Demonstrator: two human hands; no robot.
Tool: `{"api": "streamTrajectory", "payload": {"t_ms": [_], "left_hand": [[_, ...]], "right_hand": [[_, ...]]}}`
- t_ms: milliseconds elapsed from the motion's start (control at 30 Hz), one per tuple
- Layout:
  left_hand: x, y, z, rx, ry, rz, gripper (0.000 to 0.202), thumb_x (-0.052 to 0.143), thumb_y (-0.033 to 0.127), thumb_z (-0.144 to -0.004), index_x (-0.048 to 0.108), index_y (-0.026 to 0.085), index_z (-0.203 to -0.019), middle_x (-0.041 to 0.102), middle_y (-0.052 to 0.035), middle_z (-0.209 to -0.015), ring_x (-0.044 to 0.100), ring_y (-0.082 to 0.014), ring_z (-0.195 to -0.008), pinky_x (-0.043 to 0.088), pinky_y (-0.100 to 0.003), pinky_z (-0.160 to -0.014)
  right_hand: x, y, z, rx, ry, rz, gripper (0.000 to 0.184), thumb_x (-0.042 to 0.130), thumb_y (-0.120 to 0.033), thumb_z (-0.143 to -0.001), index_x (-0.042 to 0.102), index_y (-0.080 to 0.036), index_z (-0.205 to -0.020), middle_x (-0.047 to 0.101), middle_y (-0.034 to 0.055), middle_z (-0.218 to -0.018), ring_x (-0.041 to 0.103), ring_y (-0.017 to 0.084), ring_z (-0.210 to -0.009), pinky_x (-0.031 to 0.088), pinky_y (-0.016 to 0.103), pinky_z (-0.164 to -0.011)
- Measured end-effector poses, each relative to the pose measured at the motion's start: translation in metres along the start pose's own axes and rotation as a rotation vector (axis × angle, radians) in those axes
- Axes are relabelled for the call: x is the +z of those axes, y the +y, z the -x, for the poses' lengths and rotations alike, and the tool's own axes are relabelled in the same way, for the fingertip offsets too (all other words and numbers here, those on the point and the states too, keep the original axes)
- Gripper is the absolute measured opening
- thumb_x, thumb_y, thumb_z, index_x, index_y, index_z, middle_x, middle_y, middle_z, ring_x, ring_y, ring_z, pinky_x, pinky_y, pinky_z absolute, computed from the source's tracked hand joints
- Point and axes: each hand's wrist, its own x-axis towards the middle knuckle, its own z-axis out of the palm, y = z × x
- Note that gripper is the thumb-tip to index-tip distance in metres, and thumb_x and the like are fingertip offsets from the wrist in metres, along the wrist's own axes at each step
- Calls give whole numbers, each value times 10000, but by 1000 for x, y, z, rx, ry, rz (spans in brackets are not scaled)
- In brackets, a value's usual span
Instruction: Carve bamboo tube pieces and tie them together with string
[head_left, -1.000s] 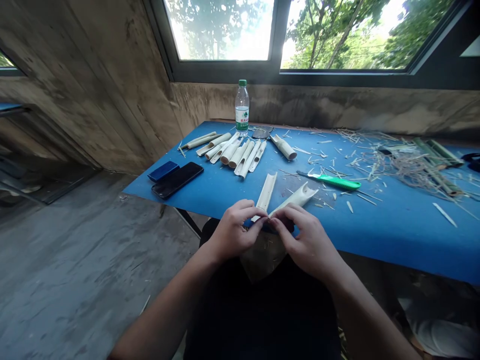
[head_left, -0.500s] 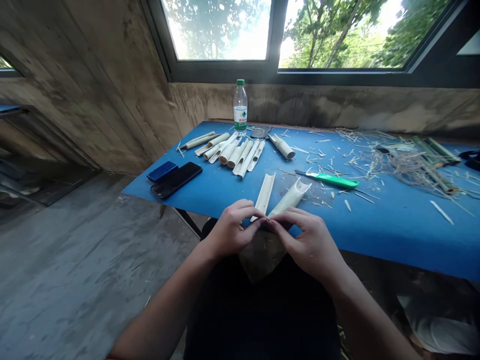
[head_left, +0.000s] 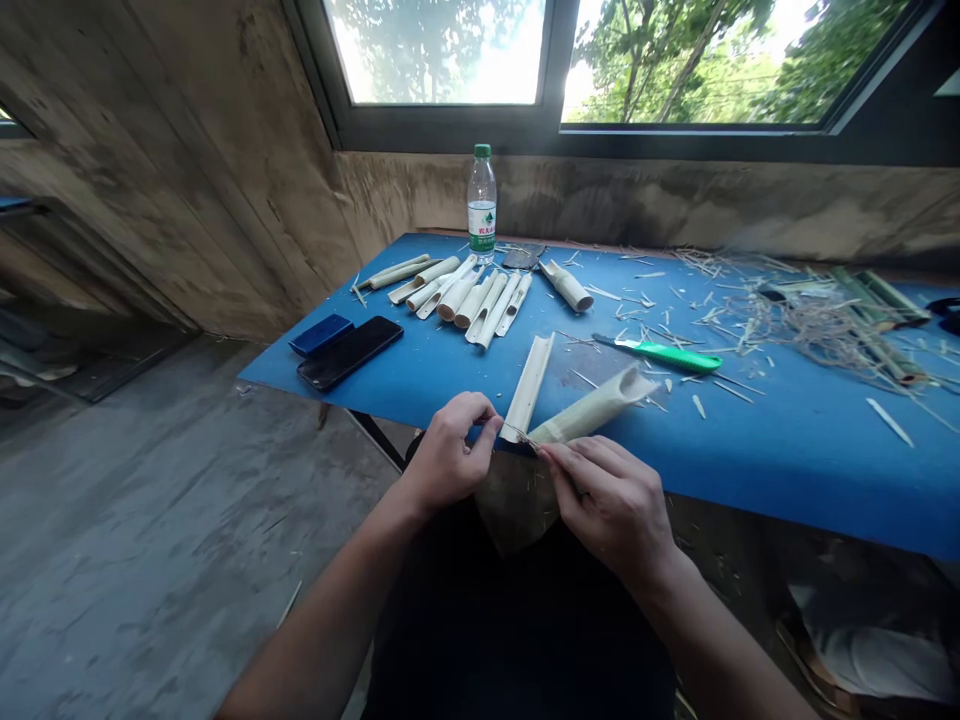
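Note:
Between my two hands stretches a thin brownish strand (head_left: 517, 432), over the table's front edge. My left hand (head_left: 454, 450) is closed, pinching one end between thumb and forefinger. My right hand (head_left: 607, 495) pinches the other end; its remaining fingers are curled. Just beyond the fingers lies a split bamboo strip (head_left: 529, 385), hollow side up. Beside it a bamboo tube (head_left: 589, 408) with a notched, slightly blurred far end slants right, its near end close to my right fingers. Whether those fingers touch the tube I cannot tell. Farther right rests a green-handled knife (head_left: 667, 355).
On the blue table (head_left: 750, 450) several cut bamboo pieces (head_left: 457, 297) lie in a row, with another tube (head_left: 566, 286) apart. A water bottle (head_left: 482, 205) stands behind. A phone (head_left: 350, 353) and blue box (head_left: 321, 335) are left; bamboo shavings (head_left: 810, 320) pile up right.
My hands have drawn apart, left hand to the left, exposing the strand between them. The bamboo tube has swung to the right and lies at a flatter slant.

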Motion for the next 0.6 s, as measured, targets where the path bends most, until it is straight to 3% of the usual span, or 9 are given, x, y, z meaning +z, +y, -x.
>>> {"api": "streamTrajectory", "payload": {"t_ms": [233, 400, 500, 600], "left_hand": [[-1, 3, -3, 49, 63, -31, 183, 606, 169, -1066, 610, 211, -888, 627, -29, -856, 597, -197, -839, 473, -347, -781], [-21, 3, -16, 168, -79, -24, 155, 629, 167, -1056, 693, 203, -920, 669, -47, -874, 625, -206, -871, 492, -346, -801], [-29, 8, -25, 133, -136, -25, 155, 635, 218, -1058, 693, 204, -914, 669, -33, -858, 620, -196, -842, 477, -334, -771], [-24, 14, -31, 52, -137, 7, 322, 618, 296, -1067, 557, 210, -763, 558, 18, -731, 520, -148, -692, 407, -306, -654]], "right_hand": [[-2, 4, -2, -18, 24, -43, 205, 648, -65, -1033, 800, -199, -1064, 775, 88, -913, 679, 238, -815, 584, 412, -783], [-8, 7, -2, -34, 1, 91, 91, 714, -133, -1026, 771, -203, -1038, 727, 63, -821, 576, 249, -798, 505, 432, -772], [-10, 6, -6, -24, -55, 212, 67, 687, -190, -1051, 738, -204, -1010, 719, 74, -860, 572, 263, -838, 458, 444, -795], [-9, 5, -14, -37, -181, 328, 178, 600, -208, -1079, 673, -206, -916, 682, 90, -884, 548, 270, -851, 395, 446, -771]]}}
